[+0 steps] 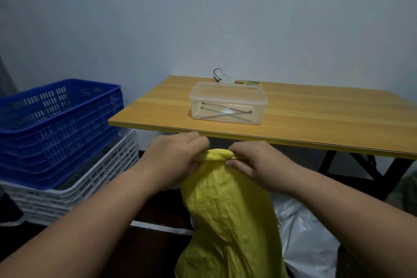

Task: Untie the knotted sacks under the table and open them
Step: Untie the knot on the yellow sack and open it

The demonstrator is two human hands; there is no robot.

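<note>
- One yellow sack stands upright in front of the table's near edge, its gathered top bunched just below the tabletop lip.
- Two bare hands are on that top: the left hand grips the bunched neck from the left side, fingers curled over it, and the right hand pinches the neck from the right, thumb under and fingers over.
- Between the two hands a short roll of yellow fabric shows; whether a knot sits in it cannot be told from here.
- One white sack lies low behind and to the right of the yellow one, touching it along the side.
- One wooden table stands just beyond the hands, with dark folding legs below on the right.
- One clear plastic box sits on the table, directly beyond the sack top, lid on.
- Three thin ties, as far as I can count, lie crossed inside the box, green and dark.
- One black hook stands at the table's far edge, and beside it a small yellow-and-black item too small to name.
- One blue crate sits on a stack of white crates to the left; the white ones are too tightly nested to count.
</note>
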